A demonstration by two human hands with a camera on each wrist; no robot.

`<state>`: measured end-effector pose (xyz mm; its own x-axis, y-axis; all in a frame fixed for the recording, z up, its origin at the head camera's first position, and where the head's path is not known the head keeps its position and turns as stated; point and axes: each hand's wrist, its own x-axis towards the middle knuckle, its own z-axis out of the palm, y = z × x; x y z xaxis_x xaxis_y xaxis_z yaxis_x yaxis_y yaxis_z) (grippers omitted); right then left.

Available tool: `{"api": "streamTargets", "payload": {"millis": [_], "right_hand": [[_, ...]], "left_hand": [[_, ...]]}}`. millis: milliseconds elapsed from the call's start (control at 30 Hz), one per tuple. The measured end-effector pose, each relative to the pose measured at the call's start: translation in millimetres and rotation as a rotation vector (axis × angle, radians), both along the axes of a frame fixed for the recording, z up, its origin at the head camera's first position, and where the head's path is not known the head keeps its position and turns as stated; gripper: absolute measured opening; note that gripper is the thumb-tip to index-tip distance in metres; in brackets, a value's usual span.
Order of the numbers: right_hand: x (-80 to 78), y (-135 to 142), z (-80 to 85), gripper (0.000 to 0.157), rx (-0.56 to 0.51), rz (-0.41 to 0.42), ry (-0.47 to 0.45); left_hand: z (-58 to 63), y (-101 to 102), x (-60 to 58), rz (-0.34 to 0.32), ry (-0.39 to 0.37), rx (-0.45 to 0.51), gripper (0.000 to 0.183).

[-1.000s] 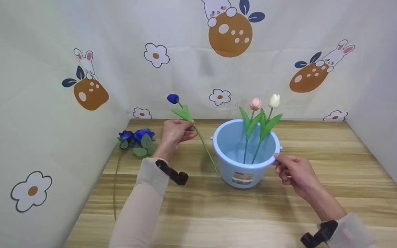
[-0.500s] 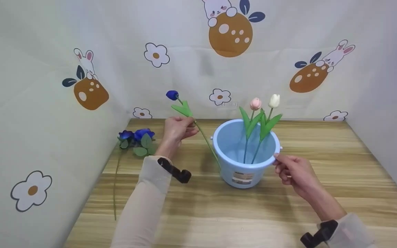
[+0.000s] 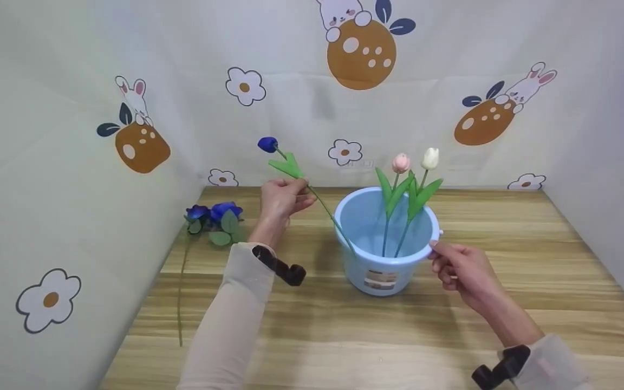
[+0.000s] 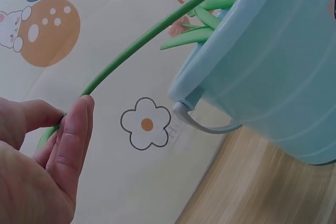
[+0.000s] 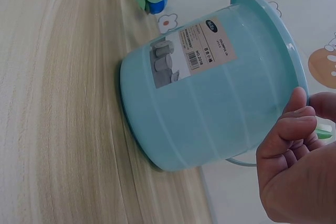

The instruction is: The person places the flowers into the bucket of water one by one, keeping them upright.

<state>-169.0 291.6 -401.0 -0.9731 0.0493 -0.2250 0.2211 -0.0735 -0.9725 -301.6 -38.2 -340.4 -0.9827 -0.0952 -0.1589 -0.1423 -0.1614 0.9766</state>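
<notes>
Left hand [image 3: 285,199]: thumb and fingers pinched on stem of blue tulip [image 3: 290,168], just below its leaves. Tulip is off the table, bloom up and leaning left, stem slanting down to front-left rim of light-blue plastic bucket [image 3: 405,275]; can't tell if its end is past the rim. Right hand [image 3: 466,271]: clamped on bucket rim, right side, likely steadying. Bucket upright on wood-grain table [image 3: 317,336]; pink tulip [image 3: 397,199] and white tulip [image 3: 422,202] stand inside, leaning right. Two blue roses [image 3: 226,210] lie well left on table. Step, my read: inserting blue tulip. Next move calls for getting stem end clear inside rim, then lowering, without tipping bucket.
</notes>
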Motion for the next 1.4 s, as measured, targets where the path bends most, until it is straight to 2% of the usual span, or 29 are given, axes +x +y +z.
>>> {"api": "streamTargets", "payload": {"millis": [433,633,867,1400], "right_hand": [[-0.4,0,-1.4,0.03,-0.003,-0.002,0.003],[-0.7,0,-0.8,0.03,0.0,-0.005,0.004],[-0.5,0,-1.0,0.031,-0.003,-0.006,0.003],[-0.1,-1,-1.5,0.03,0.0,-0.015,0.006]], "left_hand": [[6.8,14,-2.2,0.027,0.055,0.066,0.009],[10.5,18,-3.2,0.046,0.044,0.03,0.011],[8.7,26,-1.6,0.06,0.078,0.05,0.012],[4.8,48,2.5,0.022,0.162,-0.024,0.01]]}}
